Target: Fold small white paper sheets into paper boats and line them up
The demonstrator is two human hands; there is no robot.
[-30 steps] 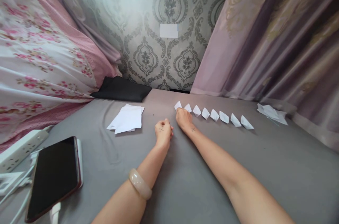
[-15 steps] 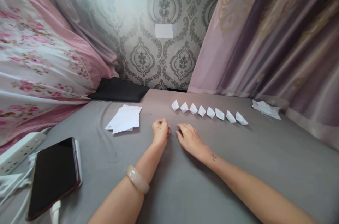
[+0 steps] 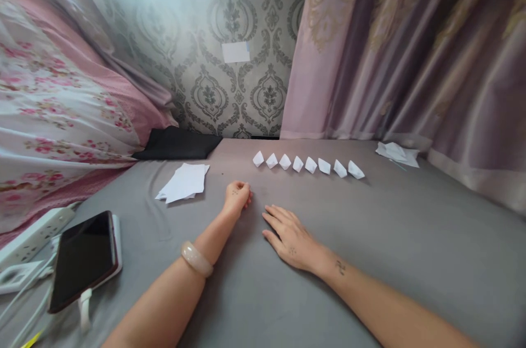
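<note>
My left hand [image 3: 237, 195] rests on the grey sheet [image 3: 402, 227] with its fingers curled under, and nothing shows in it. A pale bangle [image 3: 196, 258] sits on that wrist. My right hand [image 3: 288, 232] lies flat and open on the sheet, palm down, fingers stretched toward the left hand. Beyond both hands runs a row of several small folded white paper boats [image 3: 309, 164]. A loose stack of white paper sheets [image 3: 183, 182] lies to the left of my left hand.
A dark phone [image 3: 84, 258] on a cable lies at the near left beside a white power strip [image 3: 28, 233]. A floral quilt [image 3: 61, 101] rises on the left, a black cloth [image 3: 176, 143] at the back, curtains [image 3: 402, 52] on the right. Crumpled white paper [image 3: 396, 153] lies far right.
My right hand has pulled back from the left end of the boat row and now lies flat nearer me. The left hand stays curled in place. The view has shifted.
</note>
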